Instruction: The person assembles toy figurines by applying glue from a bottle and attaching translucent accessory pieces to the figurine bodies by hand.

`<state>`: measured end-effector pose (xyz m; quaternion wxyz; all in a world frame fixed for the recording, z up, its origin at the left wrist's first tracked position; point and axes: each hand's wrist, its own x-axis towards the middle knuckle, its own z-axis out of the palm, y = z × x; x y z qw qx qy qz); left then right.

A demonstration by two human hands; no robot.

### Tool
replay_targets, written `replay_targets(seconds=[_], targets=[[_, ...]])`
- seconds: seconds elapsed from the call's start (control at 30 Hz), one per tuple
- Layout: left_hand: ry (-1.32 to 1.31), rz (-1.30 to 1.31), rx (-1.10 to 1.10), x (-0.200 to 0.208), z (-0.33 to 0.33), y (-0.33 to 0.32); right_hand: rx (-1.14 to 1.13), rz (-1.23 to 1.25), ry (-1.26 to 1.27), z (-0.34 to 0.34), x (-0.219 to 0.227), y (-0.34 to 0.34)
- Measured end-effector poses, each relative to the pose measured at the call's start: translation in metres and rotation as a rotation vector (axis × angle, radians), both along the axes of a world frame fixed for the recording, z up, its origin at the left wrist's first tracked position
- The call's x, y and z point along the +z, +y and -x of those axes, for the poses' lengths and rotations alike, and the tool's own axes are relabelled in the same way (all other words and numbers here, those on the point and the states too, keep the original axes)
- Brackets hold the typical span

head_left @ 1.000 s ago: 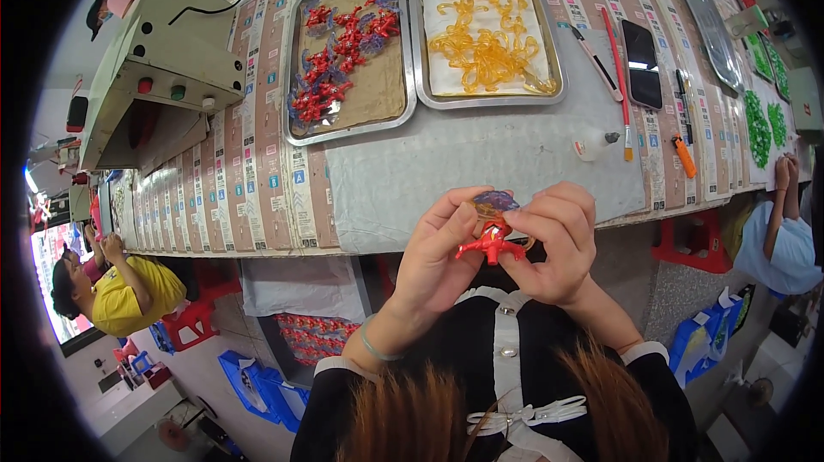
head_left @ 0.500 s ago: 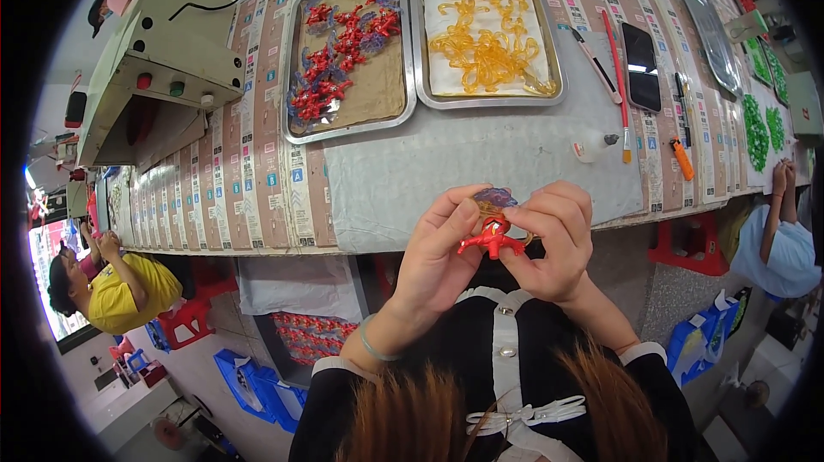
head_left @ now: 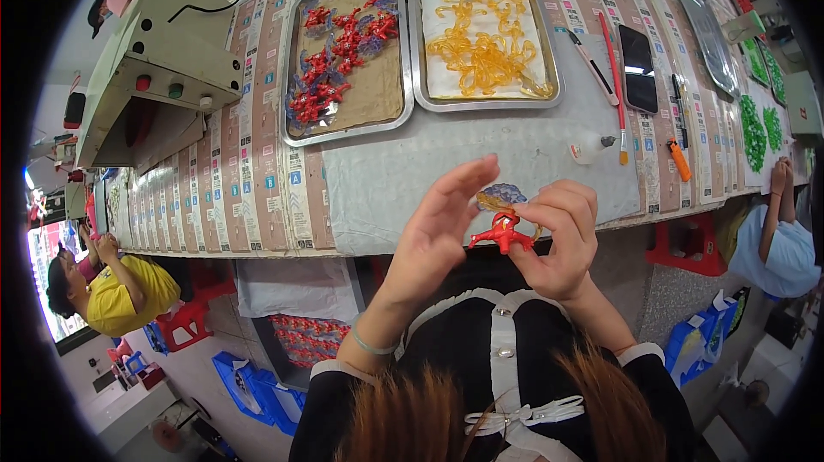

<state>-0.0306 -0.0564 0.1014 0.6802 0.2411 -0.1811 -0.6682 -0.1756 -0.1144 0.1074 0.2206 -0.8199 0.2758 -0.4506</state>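
A small red plastic figure (head_left: 499,234) with a translucent purple and yellow piece on top is held up just off the table's near edge. My right hand (head_left: 562,234) pinches it from the right side between thumb and fingers. To its left, my left hand (head_left: 439,234) is apart from the figure, its fingers stretched out. Further back, a metal tray (head_left: 396,123) bears more red and purple figures (head_left: 330,58). Beside it a second metal tray (head_left: 489,105) with a white liner holds a heap of clear yellow loop-shaped pieces (head_left: 485,45).
A grey sheet (head_left: 412,179) covers the table before me. To the right lie a craft knife (head_left: 594,67), a red brush (head_left: 614,75), a phone (head_left: 637,67), an orange lighter (head_left: 679,160) and a small bottle (head_left: 588,150). A beige machine (head_left: 163,50) stands left. People sit at both sides.
My left hand has let go of the figure and drawn away to the left, its fingers straightening. The figure has shifted slightly right, still in my right hand.
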Motion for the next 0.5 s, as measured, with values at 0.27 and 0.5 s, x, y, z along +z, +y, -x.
replay_targets(seconds=[0.27, 0.5], targets=[[-0.926, 0.243, -0.014, 0.0068, -0.0106, -0.0023, 0.013, -0.002, 0.012, 0.0026, 0.0022, 0.0014], [-0.932, 0.21, -0.004, 0.008, -0.0093, -0.0006, 0.039, 0.029, 0.008, 0.0013, 0.0024, 0.0018]])
